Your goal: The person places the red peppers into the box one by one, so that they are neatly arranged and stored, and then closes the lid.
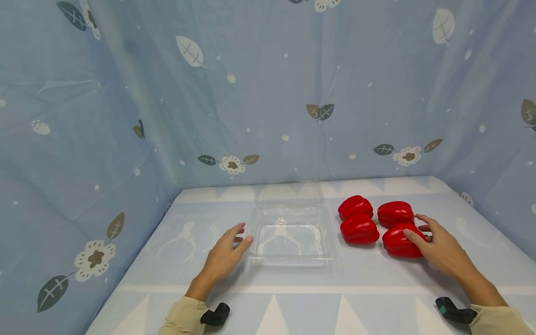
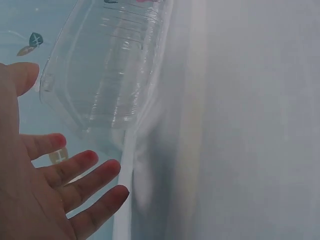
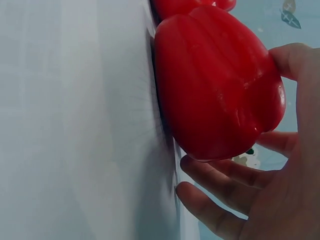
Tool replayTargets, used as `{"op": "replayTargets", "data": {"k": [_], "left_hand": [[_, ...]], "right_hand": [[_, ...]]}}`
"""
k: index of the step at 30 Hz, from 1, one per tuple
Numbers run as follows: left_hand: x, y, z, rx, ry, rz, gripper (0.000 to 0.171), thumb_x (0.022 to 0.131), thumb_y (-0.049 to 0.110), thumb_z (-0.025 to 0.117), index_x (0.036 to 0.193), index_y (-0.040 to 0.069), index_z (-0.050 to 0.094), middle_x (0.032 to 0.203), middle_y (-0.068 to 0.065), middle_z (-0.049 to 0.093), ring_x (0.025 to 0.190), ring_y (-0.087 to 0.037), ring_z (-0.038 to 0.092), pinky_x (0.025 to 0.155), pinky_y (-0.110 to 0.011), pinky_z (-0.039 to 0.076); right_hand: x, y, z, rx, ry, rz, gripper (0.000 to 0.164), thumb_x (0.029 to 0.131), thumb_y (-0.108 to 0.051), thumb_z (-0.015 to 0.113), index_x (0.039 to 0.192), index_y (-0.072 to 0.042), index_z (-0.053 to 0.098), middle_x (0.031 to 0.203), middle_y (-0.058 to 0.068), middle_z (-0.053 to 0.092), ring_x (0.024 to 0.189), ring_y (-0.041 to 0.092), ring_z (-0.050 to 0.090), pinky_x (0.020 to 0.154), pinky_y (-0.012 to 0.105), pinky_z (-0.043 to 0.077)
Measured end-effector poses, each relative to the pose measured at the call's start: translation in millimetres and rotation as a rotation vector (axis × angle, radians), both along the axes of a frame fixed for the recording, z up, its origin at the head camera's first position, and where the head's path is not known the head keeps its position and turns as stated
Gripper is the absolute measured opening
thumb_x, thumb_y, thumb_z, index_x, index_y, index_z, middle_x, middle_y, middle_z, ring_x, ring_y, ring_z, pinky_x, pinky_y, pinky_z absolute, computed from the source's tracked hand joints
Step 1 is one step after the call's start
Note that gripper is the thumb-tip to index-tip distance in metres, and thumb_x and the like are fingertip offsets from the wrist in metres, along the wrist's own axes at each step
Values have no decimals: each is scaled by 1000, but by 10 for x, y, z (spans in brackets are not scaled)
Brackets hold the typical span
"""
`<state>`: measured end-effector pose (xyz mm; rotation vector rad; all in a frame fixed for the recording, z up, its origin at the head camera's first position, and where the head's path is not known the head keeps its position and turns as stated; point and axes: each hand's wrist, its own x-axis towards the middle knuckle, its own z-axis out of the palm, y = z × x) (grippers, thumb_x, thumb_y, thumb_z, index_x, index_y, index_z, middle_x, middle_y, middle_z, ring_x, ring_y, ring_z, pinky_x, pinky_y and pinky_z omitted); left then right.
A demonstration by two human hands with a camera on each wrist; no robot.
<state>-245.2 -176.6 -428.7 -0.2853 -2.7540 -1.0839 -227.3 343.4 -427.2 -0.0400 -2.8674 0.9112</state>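
My right hand is at the front right of a group of glossy red bell peppers. Its thumb lies against the nearest red bell pepper, which rests on the table. The other fingers are spread around the pepper's stem end, partly hidden behind it; how firmly they touch is unclear. Beside the left edge of a clear plastic clamshell box is my left hand, fingers apart and nothing in them. The box stands with its lid folded back.
Several other bell peppers, such as the back left one, lie close together right of the box. A patterned cloth covers the table. Blue fabric hangs behind and at both sides.
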Motion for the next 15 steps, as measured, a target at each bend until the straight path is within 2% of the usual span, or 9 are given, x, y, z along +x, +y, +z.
{"op": "replayTargets", "data": {"k": [7, 15], "left_hand": [[-24, 36, -33, 57, -13, -8, 62, 100, 46, 58, 152, 17, 43, 143, -5, 55, 120, -27, 61, 96, -53, 49], [-37, 48, -66, 131, -11, -101, 64, 101, 44, 58, 152, 10, 42, 142, -13, 54, 122, -34, 59, 99, -53, 47]], "right_hand": [[20, 11, -37, -28, -53, -26, 92, 98, -58, 52, 147, 15, 22, 134, 42, 39, 112, 58, 48, 83, 67, 50], [32, 47, -52, 19, -61, 1, 85, 100, -58, 48, 143, 14, 33, 130, 40, 47, 111, 54, 50, 84, 72, 45]]}}
